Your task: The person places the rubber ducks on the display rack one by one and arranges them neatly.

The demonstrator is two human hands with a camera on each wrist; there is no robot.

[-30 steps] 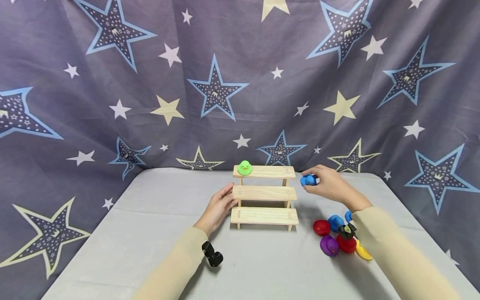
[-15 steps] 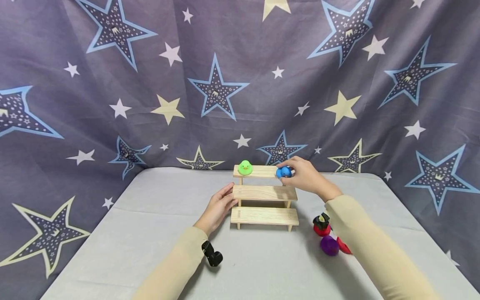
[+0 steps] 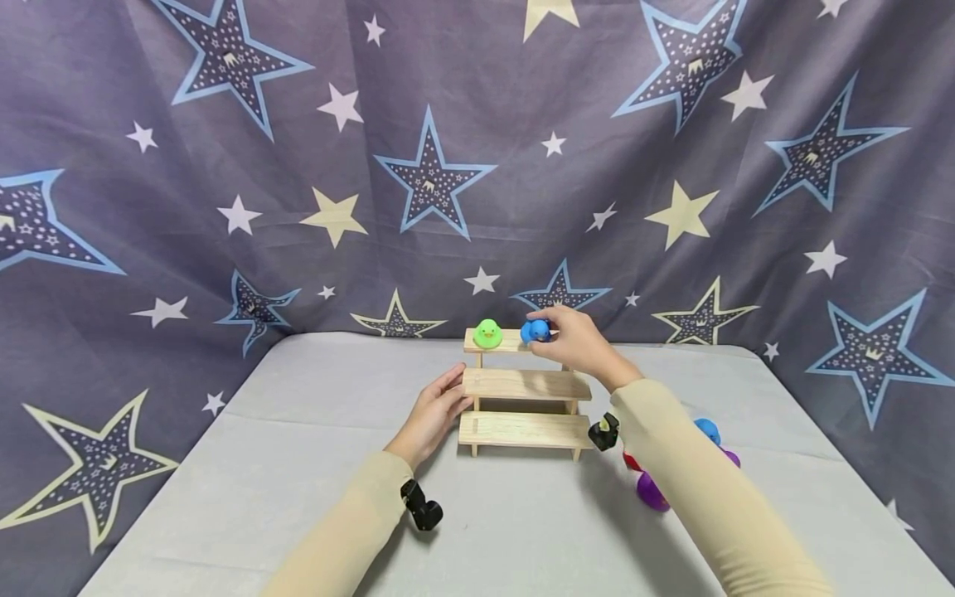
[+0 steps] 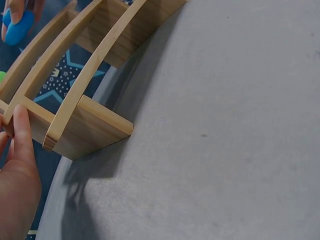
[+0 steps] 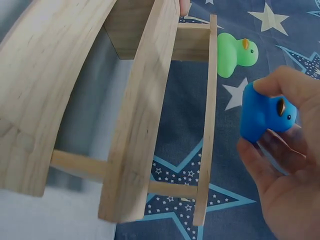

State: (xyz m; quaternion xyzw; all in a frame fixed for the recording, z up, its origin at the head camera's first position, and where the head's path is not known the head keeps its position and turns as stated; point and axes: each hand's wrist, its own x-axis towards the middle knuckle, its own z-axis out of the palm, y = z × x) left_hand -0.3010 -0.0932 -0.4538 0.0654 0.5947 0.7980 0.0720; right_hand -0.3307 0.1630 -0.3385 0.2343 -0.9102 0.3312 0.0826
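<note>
My right hand [image 3: 578, 340] pinches a blue rubber duck [image 3: 535, 331] between thumb and fingers at the top step of a three-tier wooden stand [image 3: 525, 384]. In the right wrist view, a gap shows between the blue duck [image 5: 265, 114] and the top board [image 5: 209, 125]. On that step's left end sits a green rubber duck [image 3: 488, 334], its beak facing forward. My left hand [image 3: 431, 412] holds the left end of the middle step; in the left wrist view, its thumb [image 4: 22, 130] lies along the wood, with the other fingers partly hidden behind.
Right of the stand, more rubber ducks lie on the grey tabletop, partly hidden by my right sleeve [image 3: 694, 473]: a purple duck [image 3: 652, 492], a blue duck [image 3: 707, 429] and a bit of red. A star-patterned curtain [image 3: 298, 166] hangs behind the table.
My right hand has carried the blue duck leftward from beside the stand to the top step, near the green duck. The left hand has stayed at the stand's left end.
</note>
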